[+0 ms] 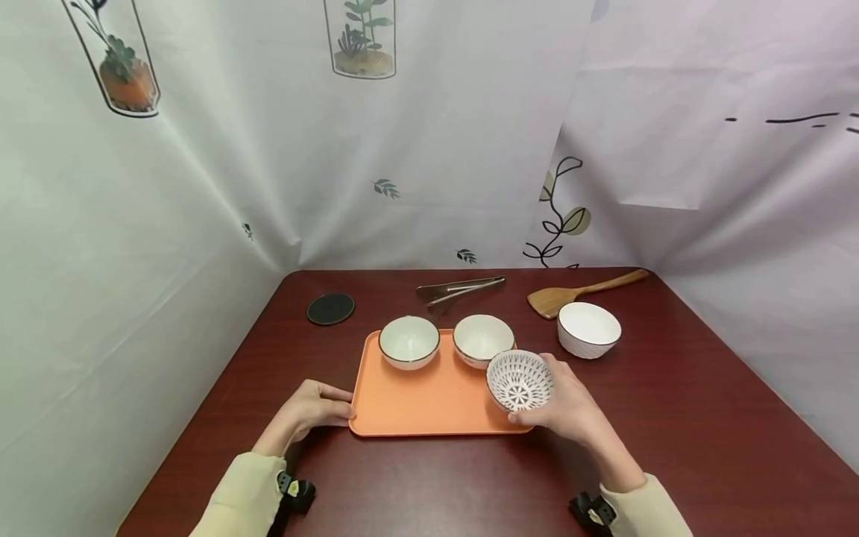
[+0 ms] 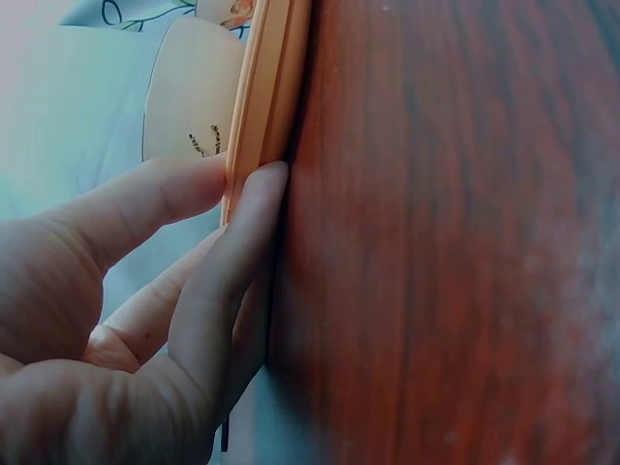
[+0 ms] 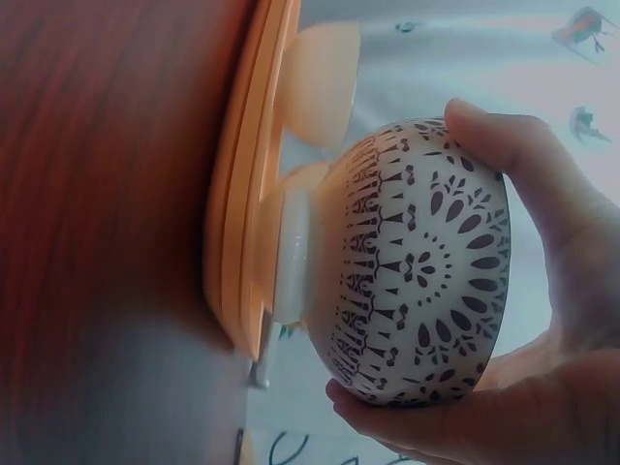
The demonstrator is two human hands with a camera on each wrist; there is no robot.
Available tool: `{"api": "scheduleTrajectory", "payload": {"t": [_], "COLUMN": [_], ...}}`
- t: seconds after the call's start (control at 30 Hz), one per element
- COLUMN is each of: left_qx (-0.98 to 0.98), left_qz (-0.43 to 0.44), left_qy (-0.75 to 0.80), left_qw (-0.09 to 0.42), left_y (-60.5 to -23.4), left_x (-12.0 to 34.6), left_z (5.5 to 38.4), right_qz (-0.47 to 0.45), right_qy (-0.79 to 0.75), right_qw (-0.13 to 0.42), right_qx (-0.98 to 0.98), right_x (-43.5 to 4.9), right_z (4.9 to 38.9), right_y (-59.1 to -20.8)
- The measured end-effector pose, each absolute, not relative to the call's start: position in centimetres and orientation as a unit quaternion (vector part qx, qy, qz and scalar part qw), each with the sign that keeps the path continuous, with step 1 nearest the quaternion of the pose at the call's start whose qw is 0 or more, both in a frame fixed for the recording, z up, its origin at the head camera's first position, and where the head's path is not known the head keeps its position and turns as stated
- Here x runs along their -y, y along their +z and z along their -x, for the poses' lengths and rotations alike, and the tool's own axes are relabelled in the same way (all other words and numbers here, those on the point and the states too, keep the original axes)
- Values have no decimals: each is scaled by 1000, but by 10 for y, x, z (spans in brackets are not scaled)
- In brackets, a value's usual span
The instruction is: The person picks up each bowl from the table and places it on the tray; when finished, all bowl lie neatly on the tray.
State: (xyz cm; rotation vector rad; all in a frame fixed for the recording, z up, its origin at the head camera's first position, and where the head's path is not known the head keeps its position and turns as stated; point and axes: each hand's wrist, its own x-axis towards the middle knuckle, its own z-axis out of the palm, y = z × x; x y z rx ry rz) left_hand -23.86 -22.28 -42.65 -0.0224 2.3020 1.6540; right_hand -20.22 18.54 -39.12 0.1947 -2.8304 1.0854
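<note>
An orange tray (image 1: pixel 423 399) lies on the table in front of me. My left hand (image 1: pixel 310 414) pinches its left edge, with fingertips on the rim and outer side in the left wrist view. My right hand (image 1: pixel 570 399) grips a bowl with a dark pattern (image 1: pixel 520 380) by its sides, thumb and fingers spread around it. The patterned bowl is over the tray's right end, its foot above the rim level in the right wrist view. Two white bowls with dark rims, a left one (image 1: pixel 409 341) and a right one (image 1: pixel 483 339), stand along the tray's back edge.
A white bowl (image 1: pixel 589 330) stands right of the tray. Behind it lies a wooden spatula (image 1: pixel 553 300). Metal tongs (image 1: pixel 463 289) rest at the back middle, and a dark round coaster (image 1: pixel 330 308) lies back left. Draped cloth walls border the table (image 1: pixel 429 485).
</note>
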Motion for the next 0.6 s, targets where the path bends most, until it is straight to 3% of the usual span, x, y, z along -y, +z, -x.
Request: {"api": "scheduleTrajectory", "payload": {"t": [0.6], "left_qx": [-799], "left_qz": [6], "left_qy": [580], "left_qw": [158], "left_y": [-428], "left_x": [224], "left_z": [239], "right_qz": [-83], "right_qy": [399], "right_qw": [26], "right_qx": [913], "right_x": [-139], "right_z": [204], "right_y": [-397]}}
